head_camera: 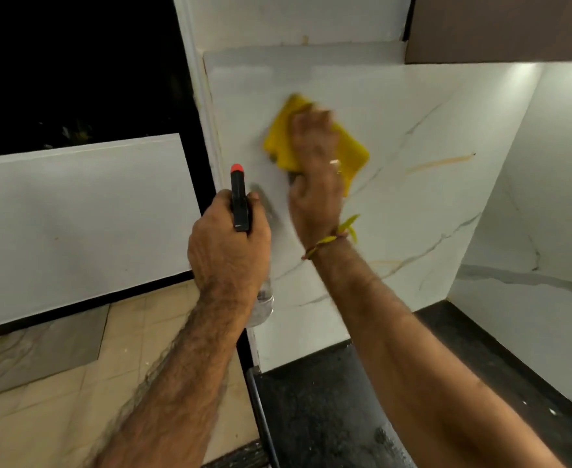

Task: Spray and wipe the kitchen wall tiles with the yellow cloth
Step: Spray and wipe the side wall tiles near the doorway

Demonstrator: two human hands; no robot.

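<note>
— Nearest the head camera, what have you got?

— Both forearms, reaching up from the bottom edge over the black granite counter (328, 400). Only this one view to go by. My left hand (227, 244) is curled tight round the neck of the spray bottle (240, 201); its clear body hangs below my fist, and the black head with the red nozzle tip sticks out above.

— Which way does it point?

— Long axis roughly upright, red tip up and leaning toward the wall tile (412, 197), close to the tile's left edge.

— And the cloth?

— The yellow cloth (284, 136) is flat against that marble-look tile, in its upper left part. My right hand (315, 163) presses on it with the fingers spread over the top. The hand is blurred, so I can't say whether the thumb hooks an edge. A yellow thread band (331, 238) sits on that wrist.

— What could go wrong?

— As I judge it, pressing with straight fingers alone could let the cloth slide out and drop to the counter. The bottle sits just beside my wiping wrist, so a wide sweep to the left could knock them together. The orange streak (439, 162) to the right lies apart from the cloth and could get missed.
</note>
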